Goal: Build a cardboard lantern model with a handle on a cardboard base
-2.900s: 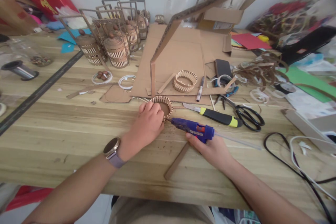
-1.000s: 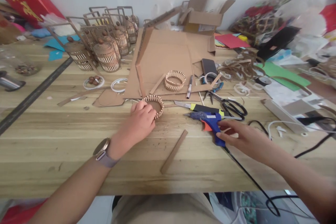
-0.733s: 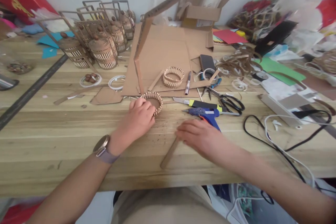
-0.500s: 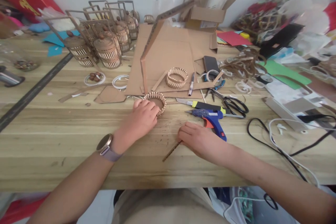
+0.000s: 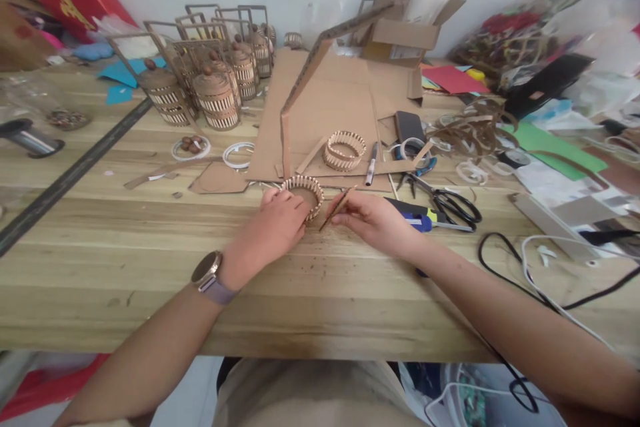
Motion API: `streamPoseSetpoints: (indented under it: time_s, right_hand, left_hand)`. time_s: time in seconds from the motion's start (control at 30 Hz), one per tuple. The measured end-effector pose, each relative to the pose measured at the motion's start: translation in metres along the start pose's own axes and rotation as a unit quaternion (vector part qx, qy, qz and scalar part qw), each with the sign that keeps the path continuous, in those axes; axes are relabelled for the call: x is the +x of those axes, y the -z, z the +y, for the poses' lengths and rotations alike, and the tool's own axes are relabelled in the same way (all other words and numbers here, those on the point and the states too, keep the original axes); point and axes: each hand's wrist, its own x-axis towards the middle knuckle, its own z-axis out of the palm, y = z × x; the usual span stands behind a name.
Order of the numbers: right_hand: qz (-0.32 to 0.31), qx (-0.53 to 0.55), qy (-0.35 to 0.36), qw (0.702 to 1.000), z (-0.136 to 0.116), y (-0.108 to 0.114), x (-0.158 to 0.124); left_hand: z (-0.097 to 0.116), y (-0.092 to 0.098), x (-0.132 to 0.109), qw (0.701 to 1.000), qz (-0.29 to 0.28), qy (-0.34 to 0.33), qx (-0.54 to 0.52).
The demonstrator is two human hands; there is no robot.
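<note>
My left hand (image 5: 283, 217) grips the near left side of a small round basket (image 5: 316, 193) made of short upright sticks on a cardboard base. Between the thumb and fingers of my right hand (image 5: 370, 219) is a thin dark brown strip (image 5: 330, 215), held slantwise just right of the basket. Whether strip and basket touch I cannot tell. A second stick ring (image 5: 345, 150) rests on the cardboard sheet (image 5: 320, 90) behind. Largely hidden by my right hand and forearm lies a blue glue gun (image 5: 419, 221).
Scissors (image 5: 457, 205), a marker (image 5: 371, 163) and a bent cardboard strip (image 5: 286, 140) lie around the cardboard. Several finished lidded baskets with tall handles (image 5: 217, 100) stand at the back left. Cables (image 5: 505, 273) run along the right side, near a power strip (image 5: 555, 223).
My right hand has moved up and left with the strip, bringing it beside the basket and covering most of the glue gun. My left hand stays on the basket; the view has shifted slightly.
</note>
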Motion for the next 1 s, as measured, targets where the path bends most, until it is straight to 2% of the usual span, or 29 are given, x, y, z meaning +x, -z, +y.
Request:
streamPoseSetpoints:
  time_s: [0.2,0.47,1.0]
  right_hand:
    - [0.022,-0.017,0.065,0.997,0.005,-0.003,0.009]
    - [0.008,-0.026,0.08,0.996,0.006,-0.005,0.02]
    - [-0.001,-0.058,0.108,0.992,0.007,-0.004,0.03]
  left_hand:
    - [0.002,-0.003,0.002,1.0,-0.002,0.015,-0.001]
    - [0.002,-0.001,0.002,1.0,-0.002,0.017,-0.008]
    - [0.015,-0.002,0.008,0.996,0.012,0.085,-0.015]
